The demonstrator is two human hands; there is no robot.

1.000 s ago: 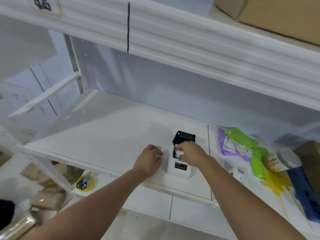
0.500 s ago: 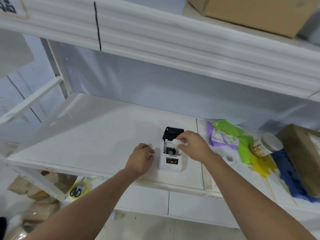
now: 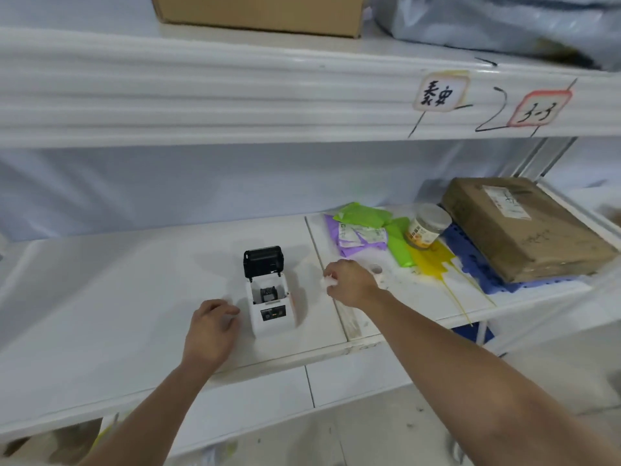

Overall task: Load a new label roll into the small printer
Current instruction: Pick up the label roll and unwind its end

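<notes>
White shelf (image 3: 117, 297), then small white printer (image 3: 273, 306), black lid up, bay empty. Left hand (image 3: 210, 326) beside it, loosely curled, holding nothing. Right hand (image 3: 351, 284) pinching small white piece (image 3: 328, 281). Probably clearing step; next, fetching 1 label roll (image 3: 376, 270) just behind.

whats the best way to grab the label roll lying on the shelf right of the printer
The label roll lies flat, its core hole facing up, just behind the right hand. Probably best to come from above and pinch its curved outer wall on opposite sides; a finger in the core would also do.
</notes>
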